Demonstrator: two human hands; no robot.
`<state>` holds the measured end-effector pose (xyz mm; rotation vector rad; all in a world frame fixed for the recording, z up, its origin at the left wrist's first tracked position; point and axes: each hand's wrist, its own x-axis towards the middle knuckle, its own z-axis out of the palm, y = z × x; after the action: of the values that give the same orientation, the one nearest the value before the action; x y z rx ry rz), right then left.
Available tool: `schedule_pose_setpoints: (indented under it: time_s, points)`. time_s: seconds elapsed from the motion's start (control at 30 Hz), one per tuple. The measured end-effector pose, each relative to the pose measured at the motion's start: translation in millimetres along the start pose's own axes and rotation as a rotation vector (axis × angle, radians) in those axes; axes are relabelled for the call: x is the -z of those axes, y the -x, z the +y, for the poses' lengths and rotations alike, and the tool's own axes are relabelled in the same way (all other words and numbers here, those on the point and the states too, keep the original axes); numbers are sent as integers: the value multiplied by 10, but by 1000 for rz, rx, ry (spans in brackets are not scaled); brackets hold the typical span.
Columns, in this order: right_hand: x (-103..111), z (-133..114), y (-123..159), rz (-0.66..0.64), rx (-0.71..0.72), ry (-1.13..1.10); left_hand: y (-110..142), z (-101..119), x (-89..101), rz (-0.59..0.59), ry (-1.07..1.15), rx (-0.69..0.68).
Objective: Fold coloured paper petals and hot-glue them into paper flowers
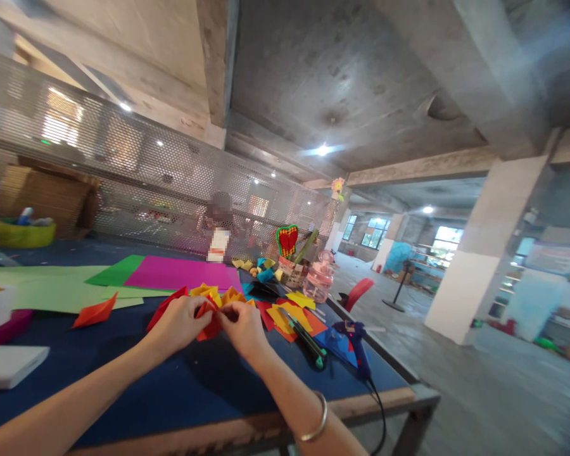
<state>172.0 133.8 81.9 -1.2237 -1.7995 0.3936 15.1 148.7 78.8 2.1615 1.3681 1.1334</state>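
Observation:
Between my two hands is a red piece of folded paper [209,327], raised a little over the dark blue table top. My left hand [183,323] pinches its left side, and my right hand [242,326] pinches it from the right with fingertips close together. Fingers cover part of its folds. Just behind it lie yellow and orange folded paper pieces [232,295], and another red folded piece [168,305] shows beyond my left hand. A separate orange-red folded paper [95,312] rests on the table to the left.
Right of my hands lie a green-black utility knife [306,339] on coloured paper squares and a blue glue gun [356,345] with a hanging cord. Purple sheets [175,272] and a pink jar [319,278] stand farther back. A white box [12,366] sits left. Mesh screen [147,190] behind.

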Motion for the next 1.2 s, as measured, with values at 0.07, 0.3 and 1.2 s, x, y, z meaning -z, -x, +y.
schedule_pose_setpoints:
  time_s: [0.07, 0.3, 1.2]
  points:
    - [7, -22, 6, 7, 9, 11, 1, 2, -6, 10, -3, -6]
    - [48, -2, 12, 1, 166, 168, -8, -29, -22, -38, -29, -93]
    - [-26, 29, -44, 32, 12, -125, -45, 13, 141, 225, 447, 194]
